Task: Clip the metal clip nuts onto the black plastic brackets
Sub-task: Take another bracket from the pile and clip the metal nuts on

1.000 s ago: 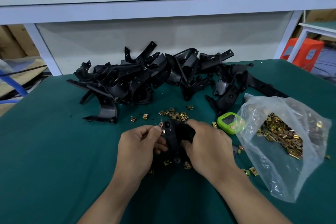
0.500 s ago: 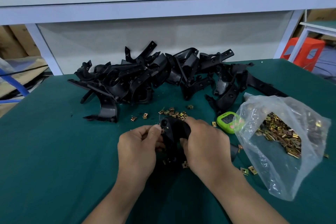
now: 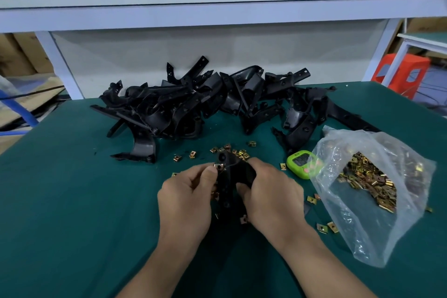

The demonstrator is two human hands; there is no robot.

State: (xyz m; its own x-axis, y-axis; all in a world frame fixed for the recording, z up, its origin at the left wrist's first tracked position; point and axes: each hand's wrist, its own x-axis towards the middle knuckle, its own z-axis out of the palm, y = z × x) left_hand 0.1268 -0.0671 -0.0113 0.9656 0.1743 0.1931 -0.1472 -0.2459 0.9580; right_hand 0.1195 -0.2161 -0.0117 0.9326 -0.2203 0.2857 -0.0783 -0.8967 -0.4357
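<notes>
Brassy square clip [image 3: 219, 166] pinched in my left hand [image 3: 185, 197]; my right hand [image 3: 272, 197] grips the smooth black bracket [image 3: 233, 174].

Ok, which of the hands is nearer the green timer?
Right. The right hand grips the bracket just left of the timer; the left hand, pinching a nut, is beyond the bracket.

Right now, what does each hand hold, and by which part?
The left hand pinches a clip nut against the black bracket; the right hand grips that bracket round its upper part.

Green table [image 3: 60, 201]; brackets [image 3: 169, 113]; nuts [image 3: 242, 152]; bag [image 3: 362, 244]; timer [image 3: 300, 162]
</notes>
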